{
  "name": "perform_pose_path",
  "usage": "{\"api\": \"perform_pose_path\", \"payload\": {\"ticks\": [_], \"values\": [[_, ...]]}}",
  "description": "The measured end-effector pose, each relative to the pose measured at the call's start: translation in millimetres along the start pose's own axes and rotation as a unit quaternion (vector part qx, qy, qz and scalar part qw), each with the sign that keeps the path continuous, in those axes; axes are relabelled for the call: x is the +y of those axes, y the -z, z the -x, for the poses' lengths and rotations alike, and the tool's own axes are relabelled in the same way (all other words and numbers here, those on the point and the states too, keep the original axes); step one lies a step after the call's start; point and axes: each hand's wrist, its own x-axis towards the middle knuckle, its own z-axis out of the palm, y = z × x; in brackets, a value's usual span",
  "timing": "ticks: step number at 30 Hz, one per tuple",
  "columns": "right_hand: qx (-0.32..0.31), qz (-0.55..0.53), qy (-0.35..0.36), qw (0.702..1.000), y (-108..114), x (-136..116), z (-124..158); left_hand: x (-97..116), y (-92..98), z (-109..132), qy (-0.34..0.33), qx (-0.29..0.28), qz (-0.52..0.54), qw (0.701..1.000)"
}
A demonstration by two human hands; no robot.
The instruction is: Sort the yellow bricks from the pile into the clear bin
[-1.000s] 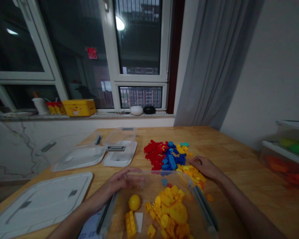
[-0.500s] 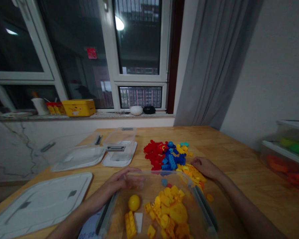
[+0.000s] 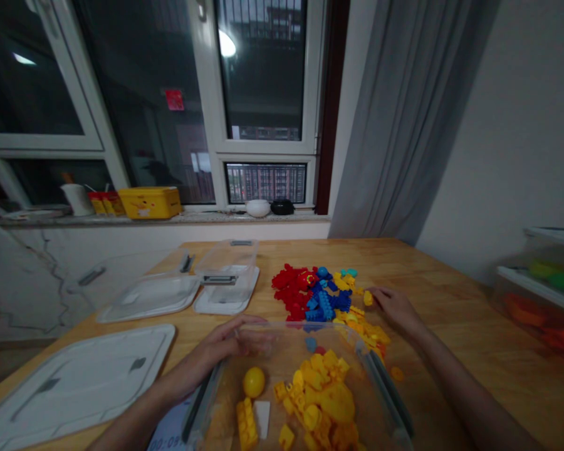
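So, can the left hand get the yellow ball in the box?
Probably yes: the left hand is by the rim of the clear box, the top looks open, and the yellow ball lies apart from the yellow pile.

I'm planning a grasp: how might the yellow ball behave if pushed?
The yellow ball would likely roll, being round. The studded yellow brick close beside it would probably block it on that side. Its smooth-looking surface may be slippery.

Toy pieces point(image 3: 328, 302) lie behind the bin point(image 3: 282, 366), a lid point(image 3: 87, 382) leftward.
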Motion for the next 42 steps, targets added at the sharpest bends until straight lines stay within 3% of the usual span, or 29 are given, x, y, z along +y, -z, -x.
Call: {"api": "perform_pose_path", "payload": {"ticks": [4,8,12,19,24,28,35,39,42], "values": [[-0.012,-0.140,-0.050,0.989,-2,-11,5,0,0.2,0,0.003,0.007,0.000,1.000],[-0.023,-0.335,-0.082,0.938,-3,-26,10,2,-0.7,0,0.006,-0.001,0.001,1.000],[-0.068,-0.434,-0.085,0.895,-5,-42,17,5,-1.2,1,0.000,0.002,-0.006,1.000],[-0.221,-0.454,-0.095,0.858,-12,-77,47,0,0.7,1,0.000,-0.005,0.005,1.000],[-0.325,-0.421,-0.068,0.844,-15,-87,61,-3,2.0,-1,0.003,-0.008,0.012,1.000],[-0.341,-0.393,-0.054,0.853,-17,-83,62,2,-0.8,0,0.009,-0.009,0.023,1.000],[-0.300,-0.431,-0.005,0.851,-9,-90,65,6,-1.5,1,0.002,0.000,0.006,1.000],[-0.371,-0.422,0.077,0.824,-6,-99,71,3,0.2,0,0.006,0.010,-0.009,1.000],[-0.425,-0.402,0.093,0.805,-9,-102,74,1,0.4,0,0.001,0.010,-0.008,1.000]]}}
